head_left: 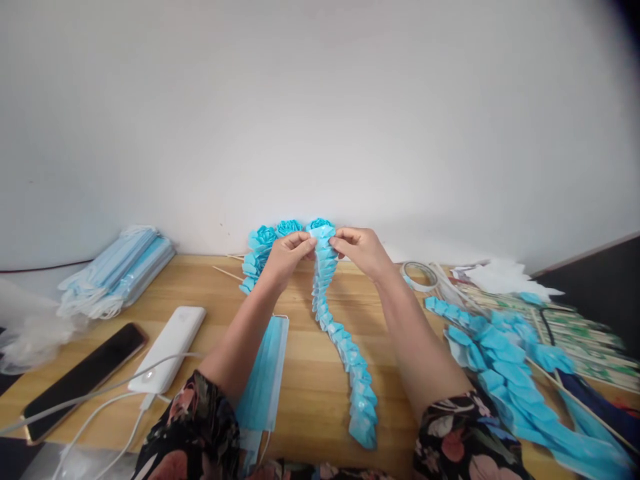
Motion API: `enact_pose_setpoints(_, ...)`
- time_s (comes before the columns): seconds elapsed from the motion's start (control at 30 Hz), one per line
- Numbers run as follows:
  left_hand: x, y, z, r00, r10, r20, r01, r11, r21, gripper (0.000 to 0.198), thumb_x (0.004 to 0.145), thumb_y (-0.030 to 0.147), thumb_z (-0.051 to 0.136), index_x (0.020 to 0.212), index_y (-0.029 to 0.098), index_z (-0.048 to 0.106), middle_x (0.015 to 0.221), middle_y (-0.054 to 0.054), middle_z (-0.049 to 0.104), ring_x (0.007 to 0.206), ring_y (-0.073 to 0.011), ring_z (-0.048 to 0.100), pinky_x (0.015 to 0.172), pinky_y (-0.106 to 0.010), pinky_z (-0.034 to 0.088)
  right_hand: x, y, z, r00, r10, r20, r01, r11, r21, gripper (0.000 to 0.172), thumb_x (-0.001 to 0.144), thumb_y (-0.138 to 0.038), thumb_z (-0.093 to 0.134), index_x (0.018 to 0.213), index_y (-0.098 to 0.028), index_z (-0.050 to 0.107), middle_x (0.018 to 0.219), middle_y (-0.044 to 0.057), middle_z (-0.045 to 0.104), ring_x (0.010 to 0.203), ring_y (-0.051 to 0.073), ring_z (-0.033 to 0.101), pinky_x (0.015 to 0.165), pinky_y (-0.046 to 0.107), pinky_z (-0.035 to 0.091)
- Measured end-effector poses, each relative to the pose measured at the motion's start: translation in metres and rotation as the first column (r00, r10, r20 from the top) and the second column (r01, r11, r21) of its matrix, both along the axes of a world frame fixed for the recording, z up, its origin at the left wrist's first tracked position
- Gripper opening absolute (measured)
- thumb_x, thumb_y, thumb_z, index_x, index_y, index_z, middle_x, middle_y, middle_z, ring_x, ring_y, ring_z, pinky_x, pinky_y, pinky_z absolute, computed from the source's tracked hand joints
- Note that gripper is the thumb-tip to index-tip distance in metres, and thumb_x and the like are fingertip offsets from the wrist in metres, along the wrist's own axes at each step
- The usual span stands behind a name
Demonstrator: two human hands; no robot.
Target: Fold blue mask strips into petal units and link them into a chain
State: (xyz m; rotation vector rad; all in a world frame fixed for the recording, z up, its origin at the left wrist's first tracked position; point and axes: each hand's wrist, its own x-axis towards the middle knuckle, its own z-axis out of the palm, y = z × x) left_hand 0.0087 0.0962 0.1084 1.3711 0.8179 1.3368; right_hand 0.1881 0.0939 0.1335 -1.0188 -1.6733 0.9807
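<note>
A long strip of pleated blue material (345, 347), folded into overlapping petals, hangs down and curves toward me across the wooden table. Its upper end is pinched between my left hand (293, 252) and my right hand (361, 248), one at each edge, thumbs toward me. Behind that end shows a blue rosette (321, 223). Left of it are more blue rosettes (265, 235) on thin sticks, partly hidden by my left hand. A blue face mask (267, 370) lies flat beside my left forearm.
Stacked masks (120, 270) sit at the back left. Nearer are a phone (85, 380) and a white power bank (167, 350) with cables. On the right lie a tape roll (419, 276), more pleated blue strips (515, 380) and green-white packets (580, 340). A wall rises behind the table.
</note>
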Motion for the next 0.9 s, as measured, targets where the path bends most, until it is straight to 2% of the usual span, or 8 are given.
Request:
enact_pose_setpoints(0.1,0.001,0.000,0.003,0.995,0.095,0.000,-0.095,0.995,0.000,0.025,0.072,0.037,0.072,0.063,0.017,0.062,0.054,0.002,0.057,0.053,-0.0095,0.049,0.058,-0.023,0.040,0.002,0.001,0.000,0.999,0.052,-0.009,-0.052,0.998,-0.041,0.026,0.076,-0.041,0.063,0.069,-0.016,0.066,0.066,0.001,0.061,0.065,0.013,0.056,0.062,0.026,0.048)
enact_pose_setpoints(0.23,0.002,0.001,0.002,0.989,0.144,0.026,-0.144,0.990,-0.010,0.024,0.072,0.035,0.071,0.062,0.016,0.060,0.052,0.002,0.056,0.052,-0.0093,0.049,0.057,-0.023,0.039,0.004,0.001,0.001,0.997,0.054,-0.060,-0.058,0.996,-0.069,0.033,0.079,-0.047,0.062,0.085,-0.016,0.071,0.079,0.005,0.068,0.074,0.017,0.061,0.063,0.028,0.050)
enact_pose_setpoints(0.37,0.005,-0.003,0.003,0.991,0.132,0.014,-0.132,0.991,0.008,0.022,0.072,0.033,0.070,0.062,0.015,0.060,0.054,0.002,0.057,0.054,-0.0086,0.049,0.058,-0.022,0.040,-0.001,0.001,-0.001,0.999,0.043,-0.018,-0.043,0.999,-0.031,0.030,0.077,-0.045,0.064,0.076,-0.016,0.066,0.071,0.001,0.061,0.069,0.013,0.056,0.063,0.025,0.047)
enact_pose_setpoints(0.5,0.008,-0.006,0.004,0.995,0.103,-0.003,-0.103,0.995,0.014,0.024,0.072,0.034,0.070,0.062,0.015,0.059,0.054,0.003,0.057,0.054,-0.0082,0.049,0.059,-0.022,0.040,-0.006,0.003,-0.007,0.997,0.058,-0.051,-0.060,0.997,-0.044,0.027,0.072,-0.042,0.067,0.074,-0.015,0.061,0.065,-0.002,0.054,0.061,0.011,0.049,0.059,0.025,0.042)
enact_pose_setpoints(0.73,0.005,0.001,-0.007,0.996,-0.026,0.083,0.031,0.998,-0.054,0.025,0.074,0.037,0.070,0.065,0.015,0.060,0.057,0.002,0.058,0.056,-0.0083,0.051,0.061,-0.022,0.041,-0.005,0.003,-0.007,0.996,0.035,-0.077,-0.040,0.997,-0.059,0.024,0.070,-0.039,0.066,0.066,-0.016,0.058,0.059,-0.004,0.051,0.059,0.010,0.047,0.060,0.026,0.041)
enact_pose_setpoints(0.9,0.004,-0.002,-0.003,0.997,0.077,0.017,-0.076,0.996,-0.049,0.026,0.072,0.038,0.071,0.063,0.016,0.060,0.055,0.003,0.057,0.052,-0.0077,0.047,0.058,-0.022,0.039,0.001,0.001,-0.001,0.990,0.129,-0.052,-0.133,0.988,-0.085,0.025,0.073,-0.040,0.065,0.075,-0.015,0.065,0.072,0.000,0.061,0.070,0.013,0.055,0.072,0.029,0.047)
